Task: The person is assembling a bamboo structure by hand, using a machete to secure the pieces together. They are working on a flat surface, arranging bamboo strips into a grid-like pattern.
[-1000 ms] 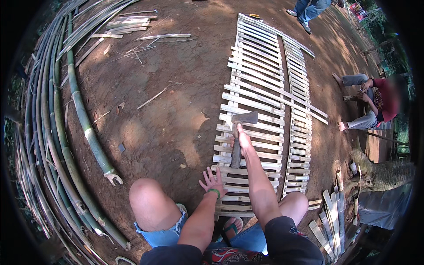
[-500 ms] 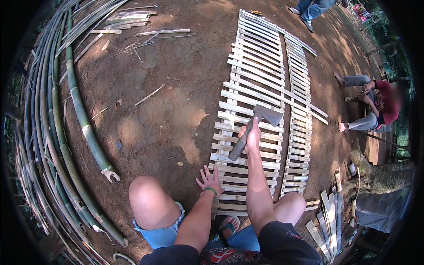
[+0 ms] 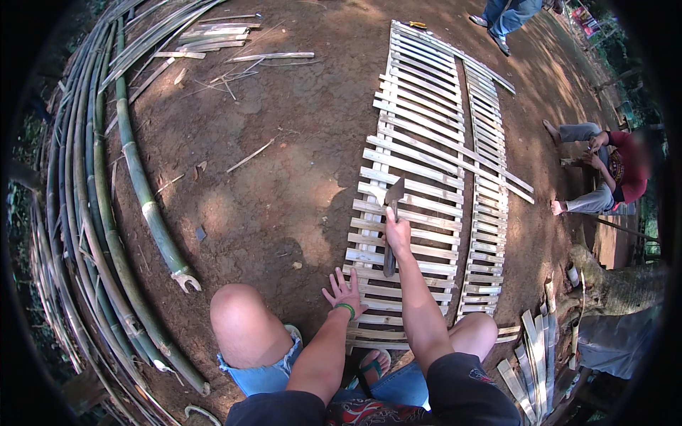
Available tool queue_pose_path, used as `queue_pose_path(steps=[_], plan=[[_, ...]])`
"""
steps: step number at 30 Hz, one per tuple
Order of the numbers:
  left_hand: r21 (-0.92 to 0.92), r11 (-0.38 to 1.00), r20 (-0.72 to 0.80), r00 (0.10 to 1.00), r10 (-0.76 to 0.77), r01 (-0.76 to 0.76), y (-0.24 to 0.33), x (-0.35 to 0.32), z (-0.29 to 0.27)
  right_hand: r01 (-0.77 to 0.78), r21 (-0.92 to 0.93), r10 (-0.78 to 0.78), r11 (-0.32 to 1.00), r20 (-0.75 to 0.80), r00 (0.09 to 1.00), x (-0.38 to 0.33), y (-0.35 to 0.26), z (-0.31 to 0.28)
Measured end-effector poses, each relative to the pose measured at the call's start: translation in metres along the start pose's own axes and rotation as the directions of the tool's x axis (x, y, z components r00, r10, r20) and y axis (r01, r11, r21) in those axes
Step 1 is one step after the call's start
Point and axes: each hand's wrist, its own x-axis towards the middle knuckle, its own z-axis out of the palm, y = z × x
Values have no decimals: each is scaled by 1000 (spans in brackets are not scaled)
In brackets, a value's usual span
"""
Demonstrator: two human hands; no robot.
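Note:
My right hand (image 3: pixel 398 234) is wrapped around the wooden handle of a hatchet (image 3: pixel 394 192), held over the slats with its dark blade pointing away from me. Below it lies a slatted bamboo panel (image 3: pixel 415 222), its pale strips fixed across long rails. My left hand (image 3: pixel 344 292) rests with spread fingers on the panel's near left edge and carries a green band at the wrist. Whether the hatchet touches a slat, I cannot tell.
A narrower slatted panel (image 3: pixel 484 245) lies alongside on the right. Long green bamboo poles (image 3: pixel 153 213) are heaped at the left. Split strips (image 3: pixel 536 355) lean near a tree trunk at the lower right. One person (image 3: pixel 629 167) sits at the right; another stands at the far end.
My right hand has moved slightly left and down, and the hatchet's head has turned from pointing right to standing nearly upright. My left hand stays on the panel's edge.

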Motion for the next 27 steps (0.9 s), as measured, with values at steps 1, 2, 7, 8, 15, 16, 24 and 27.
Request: queue_pose_path(steps=[1, 2, 7, 8, 15, 16, 24, 27], plan=[[0, 1000, -1, 1000, 11, -11, 6, 3, -3, -17, -146, 14, 989, -24, 1000, 6, 18, -6], [-2, 999, -20, 999, -39, 39, -11, 4, -6, -36, -128, 22, 991, -110, 994, -23, 5, 11], [-11, 999, -33, 998, -51, 51, -22, -2, 0, -263, -252, 121, 931, -468, 875, -47, 28, -29], [-15, 999, -41, 998, -43, 43, -20, -1, -2, -252, -271, 81, 929, -517, 852, -39, 39, -44], [-6, 997, -45, 996, -71, 71, -21, -5, 0, -362, -484, -50, 797, -650, 758, -28, 56, -88], [-5, 997, -45, 996, -73, 72, -14, -7, -1, -151, -498, -226, 854, -617, 754, -29, 56, -87], [67, 996, -120, 991, -59, 67, -10, -4, 4, 361, -424, -348, 831, 111, 931, -71, 39, -2], [44, 995, -28, 996, -83, 84, -18, 2, -8, 269, -468, -211, 842, 173, 962, -73, 23, 1]])
